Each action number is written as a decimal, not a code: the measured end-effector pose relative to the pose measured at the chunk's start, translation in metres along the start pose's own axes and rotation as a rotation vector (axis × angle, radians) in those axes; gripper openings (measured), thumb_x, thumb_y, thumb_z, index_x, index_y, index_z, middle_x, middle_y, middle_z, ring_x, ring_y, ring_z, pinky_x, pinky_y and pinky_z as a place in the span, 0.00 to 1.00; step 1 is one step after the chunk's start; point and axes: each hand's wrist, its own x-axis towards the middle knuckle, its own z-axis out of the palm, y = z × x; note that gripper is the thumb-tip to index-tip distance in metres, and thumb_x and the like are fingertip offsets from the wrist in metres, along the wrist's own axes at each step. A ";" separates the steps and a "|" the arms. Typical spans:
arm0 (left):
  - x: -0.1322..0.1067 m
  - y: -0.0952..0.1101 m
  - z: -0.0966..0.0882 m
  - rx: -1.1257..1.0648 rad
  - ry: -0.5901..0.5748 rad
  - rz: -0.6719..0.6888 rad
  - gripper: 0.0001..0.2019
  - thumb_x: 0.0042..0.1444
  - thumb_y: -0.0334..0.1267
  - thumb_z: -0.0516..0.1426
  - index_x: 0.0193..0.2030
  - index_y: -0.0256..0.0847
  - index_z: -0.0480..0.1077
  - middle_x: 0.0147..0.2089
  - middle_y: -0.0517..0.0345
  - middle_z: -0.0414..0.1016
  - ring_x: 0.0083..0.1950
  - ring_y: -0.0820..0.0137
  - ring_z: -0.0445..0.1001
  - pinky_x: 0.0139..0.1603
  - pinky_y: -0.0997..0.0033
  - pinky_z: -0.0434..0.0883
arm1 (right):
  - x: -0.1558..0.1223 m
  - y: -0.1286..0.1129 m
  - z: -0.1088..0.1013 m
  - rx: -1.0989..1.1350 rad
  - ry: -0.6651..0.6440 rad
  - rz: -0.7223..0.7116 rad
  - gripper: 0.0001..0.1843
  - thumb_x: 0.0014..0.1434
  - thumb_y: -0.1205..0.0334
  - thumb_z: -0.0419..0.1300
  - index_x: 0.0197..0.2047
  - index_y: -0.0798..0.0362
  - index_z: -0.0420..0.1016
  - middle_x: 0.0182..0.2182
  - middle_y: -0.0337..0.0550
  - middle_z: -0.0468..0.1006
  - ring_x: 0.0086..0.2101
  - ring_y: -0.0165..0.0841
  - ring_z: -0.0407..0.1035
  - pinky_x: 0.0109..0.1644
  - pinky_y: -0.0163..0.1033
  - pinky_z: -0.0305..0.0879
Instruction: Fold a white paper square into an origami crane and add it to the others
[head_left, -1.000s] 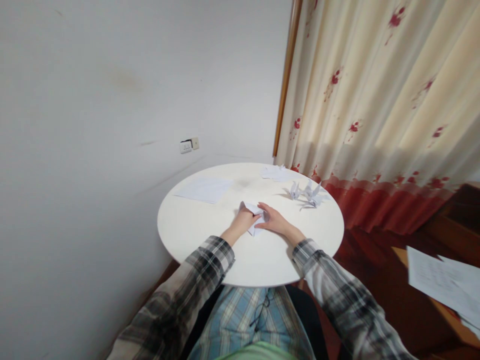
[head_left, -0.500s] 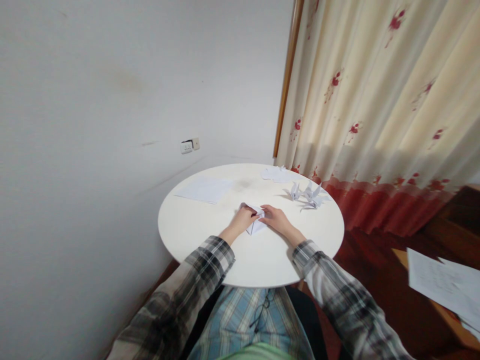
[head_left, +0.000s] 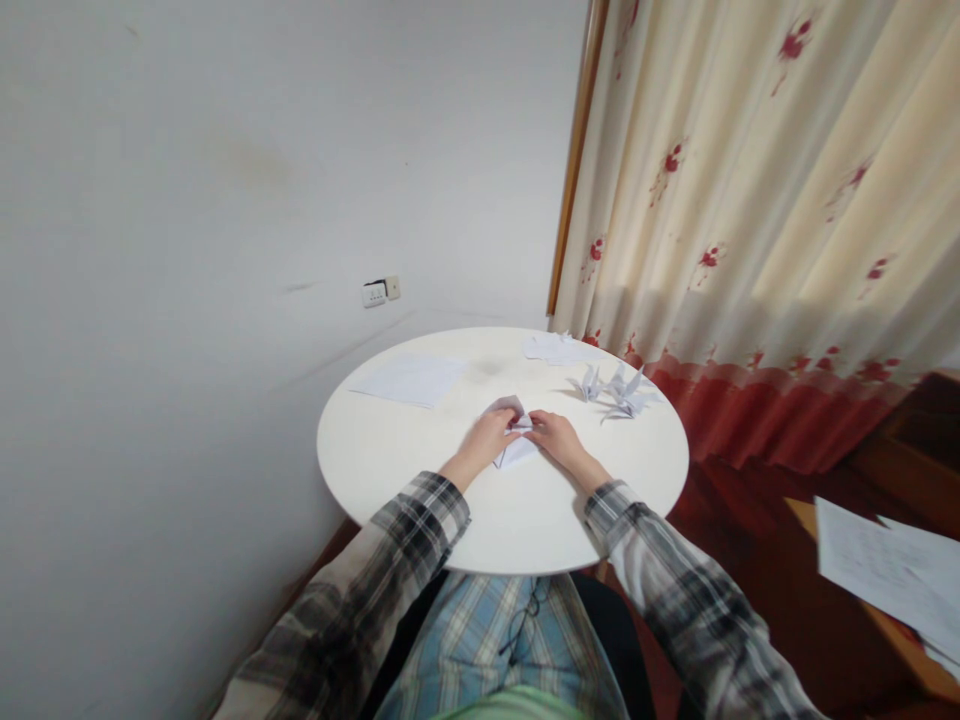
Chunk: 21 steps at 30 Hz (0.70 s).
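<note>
A partly folded piece of white paper [head_left: 514, 455] lies near the middle of the round white table [head_left: 405, 470], between both hands. My left hand [head_left: 489, 436] grips its left side, with the fingers curled at a raised flap. From the other side, my right hand [head_left: 553, 434] pinches the paper's right edge with thumb and fingers. The fingers hide part of the folds. To the right of my right hand stand several folded paper cranes [head_left: 622, 393] with pointed wings.
Flat white paper sheets [head_left: 411, 380] lie at the table's back left. More paper [head_left: 559, 349] with small folded pieces sits at the back. A wall [head_left: 187, 300] borders the left, a curtain [head_left: 720, 200] the right. Written sheets [head_left: 885, 560] rest on a wooden surface at lower right.
The paper's upper flap has been lifted and now stands higher between my fingers. My right hand has shifted very slightly; the table and cranes stay where they were.
</note>
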 end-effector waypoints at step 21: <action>-0.001 0.004 0.000 -0.071 -0.012 0.002 0.11 0.47 0.33 0.58 0.40 0.38 0.65 0.36 0.57 0.69 0.36 0.69 0.69 0.37 0.71 0.66 | 0.001 -0.007 -0.004 0.018 0.064 0.100 0.13 0.47 0.66 0.59 0.39 0.55 0.71 0.28 0.40 0.75 0.29 0.29 0.66 0.36 0.33 0.60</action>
